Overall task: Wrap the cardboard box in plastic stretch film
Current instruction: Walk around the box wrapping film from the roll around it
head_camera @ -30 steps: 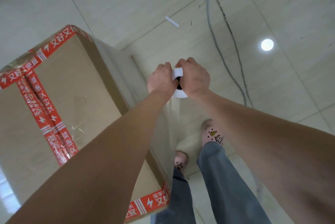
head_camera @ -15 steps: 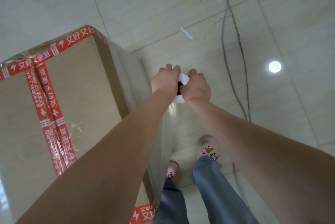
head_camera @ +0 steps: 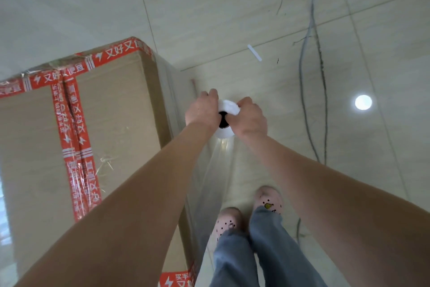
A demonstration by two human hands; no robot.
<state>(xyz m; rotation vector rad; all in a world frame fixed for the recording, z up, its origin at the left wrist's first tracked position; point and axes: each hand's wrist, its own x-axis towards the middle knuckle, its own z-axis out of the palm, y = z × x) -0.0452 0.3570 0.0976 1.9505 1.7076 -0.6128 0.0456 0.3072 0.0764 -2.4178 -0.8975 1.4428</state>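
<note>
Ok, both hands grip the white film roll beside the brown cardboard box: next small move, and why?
Probably carry the white stretch-film roll forward toward the far corner of the brown cardboard box, pulling taut. The left hand and right hand grip its top, and the clear film sheet trails back along the box's side, that corner ahead.

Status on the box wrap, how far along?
Done: film covers one side of the cardboard box. In hand: left hand and right hand grip the film roll, a sheet stretched back to the box. Left: top looks bare; other sides unseen.
</note>
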